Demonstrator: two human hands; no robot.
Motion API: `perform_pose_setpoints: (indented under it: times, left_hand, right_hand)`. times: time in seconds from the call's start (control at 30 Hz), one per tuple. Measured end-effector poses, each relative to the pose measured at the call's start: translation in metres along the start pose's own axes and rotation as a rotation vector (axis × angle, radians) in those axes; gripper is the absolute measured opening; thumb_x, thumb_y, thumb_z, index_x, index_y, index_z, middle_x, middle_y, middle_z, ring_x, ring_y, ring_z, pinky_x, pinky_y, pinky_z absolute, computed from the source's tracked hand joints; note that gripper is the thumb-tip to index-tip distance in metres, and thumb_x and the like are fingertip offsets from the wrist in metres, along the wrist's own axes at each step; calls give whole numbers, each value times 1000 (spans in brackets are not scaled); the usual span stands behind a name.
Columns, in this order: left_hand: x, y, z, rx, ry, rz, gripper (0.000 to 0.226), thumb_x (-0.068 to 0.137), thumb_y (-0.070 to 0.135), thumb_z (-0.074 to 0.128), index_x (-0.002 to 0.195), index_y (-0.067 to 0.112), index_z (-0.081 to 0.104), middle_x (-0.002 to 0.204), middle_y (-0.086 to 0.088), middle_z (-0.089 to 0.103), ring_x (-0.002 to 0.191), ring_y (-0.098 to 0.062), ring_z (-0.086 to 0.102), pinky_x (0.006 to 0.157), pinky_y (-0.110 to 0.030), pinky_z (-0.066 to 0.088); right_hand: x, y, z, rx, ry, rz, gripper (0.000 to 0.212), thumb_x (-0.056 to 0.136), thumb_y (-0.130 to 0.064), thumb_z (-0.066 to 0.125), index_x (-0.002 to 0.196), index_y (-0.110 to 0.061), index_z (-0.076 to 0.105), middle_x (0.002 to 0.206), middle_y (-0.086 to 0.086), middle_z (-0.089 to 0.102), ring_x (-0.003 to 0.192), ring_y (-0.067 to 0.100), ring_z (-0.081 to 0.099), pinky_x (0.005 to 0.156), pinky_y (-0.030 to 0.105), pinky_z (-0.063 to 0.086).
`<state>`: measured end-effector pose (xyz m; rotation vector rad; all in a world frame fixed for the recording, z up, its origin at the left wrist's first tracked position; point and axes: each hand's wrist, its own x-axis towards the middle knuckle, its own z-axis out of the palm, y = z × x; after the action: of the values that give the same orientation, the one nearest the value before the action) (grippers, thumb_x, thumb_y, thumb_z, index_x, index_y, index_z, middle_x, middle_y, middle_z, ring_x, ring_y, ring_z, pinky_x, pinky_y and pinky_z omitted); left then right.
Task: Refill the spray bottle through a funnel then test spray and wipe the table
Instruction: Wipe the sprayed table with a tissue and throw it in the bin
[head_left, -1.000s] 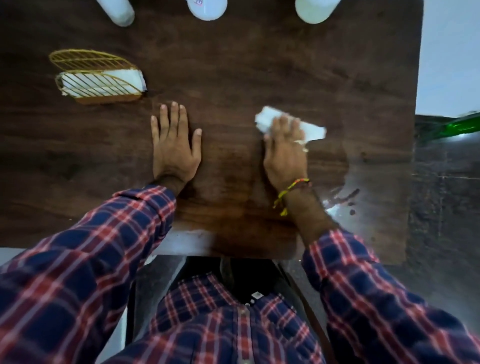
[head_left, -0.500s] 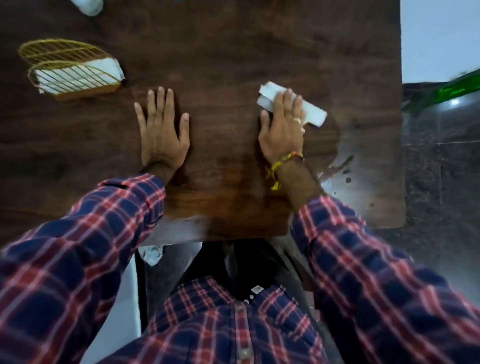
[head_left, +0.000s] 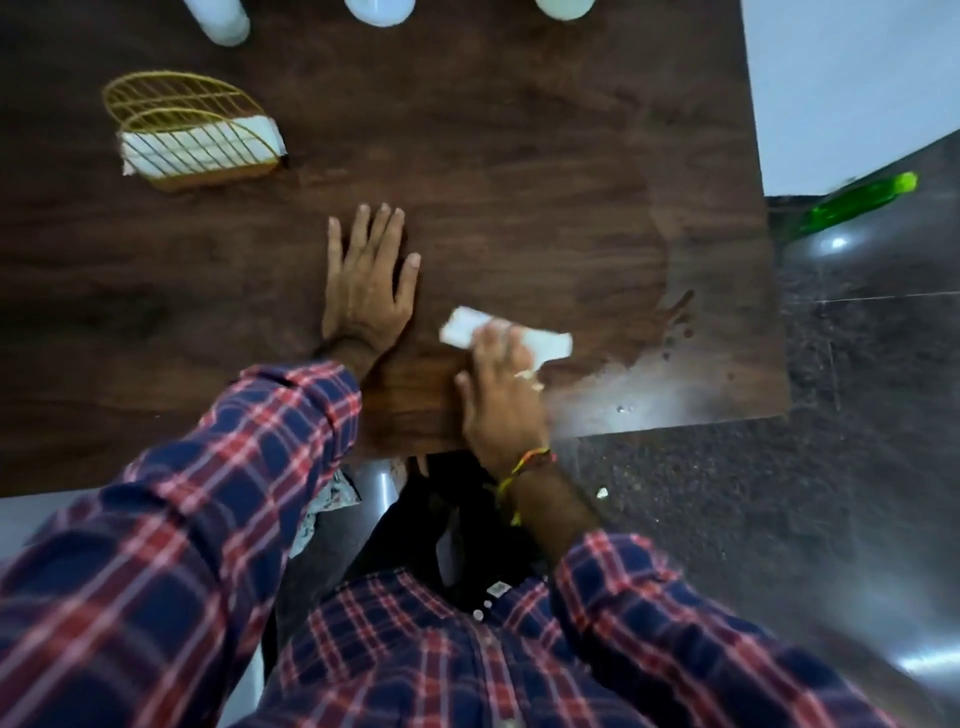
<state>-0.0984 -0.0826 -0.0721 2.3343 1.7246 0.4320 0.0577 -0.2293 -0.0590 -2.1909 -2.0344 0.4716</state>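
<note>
My right hand presses a folded white tissue flat against the dark wooden table near its front edge. The tissue sticks out past my fingers on both sides. My left hand lies flat on the table just to the left, fingers spread, holding nothing. A wet sheen and droplets mark the table's right front corner. Three white containers stand at the far edge, cut off by the frame, so I cannot tell which is the spray bottle.
A gold wire napkin holder with white tissues stands at the left back. Beyond the table's right edge is a dark stone floor, with a green bottle lying by the wall. My plaid sleeves fill the foreground.
My right hand has dragged the tissue back toward the table's front edge, close beside my left hand. The left hand stays flat. The view has shifted, so the containers show again.
</note>
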Motion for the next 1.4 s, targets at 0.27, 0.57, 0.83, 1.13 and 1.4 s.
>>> perform_pose_setpoints:
  times: [0.27, 0.57, 0.83, 1.13, 1.4]
  left_hand:
    - [-85, 21, 2, -30, -95, 164, 57, 101, 39, 37, 149, 9, 36, 155, -8, 38, 147, -27, 25, 122, -51, 11]
    - [-41, 18, -6, -8, 67, 95, 37, 100, 32, 45, 127, 12, 61, 119, -10, 65, 112, -28, 59, 98, -43, 41]
    - [27, -8, 4, -45, 17, -185, 52, 102, 38, 34, 145, 11, 42, 154, -10, 39, 148, -26, 24, 121, -50, 10]
    - [28, -4, 2, 5, -32, -177, 51, 102, 35, 33, 146, 11, 40, 155, -8, 37, 149, -23, 21, 121, -53, 10]
    - [27, -5, 3, -119, 47, -220, 57, 100, 32, 35, 151, 5, 30, 159, -13, 27, 150, -24, 15, 122, -49, 11]
  right_hand:
    - [5, 69, -22, 16, 73, 460, 62, 97, -38, 28, 144, 1, 41, 150, 21, 39, 140, 43, 34, 110, 55, 36]
    - [25, 19, -9, 22, 29, 143, 53, 98, -32, 34, 140, -3, 47, 147, 19, 45, 138, 43, 38, 111, 57, 34]
    - [91, 15, -21, 50, -15, -6, 53, 100, -34, 39, 145, -7, 43, 152, 15, 39, 144, 38, 28, 116, 50, 24]
    - [267, 51, -59, 47, 50, 336, 57, 103, -30, 33, 152, -4, 23, 161, 14, 17, 149, 35, 13, 119, 48, 14]
    - [217, -28, -23, -54, -62, -186, 59, 97, -31, 26, 147, -1, 35, 154, 19, 33, 143, 41, 28, 116, 53, 25]
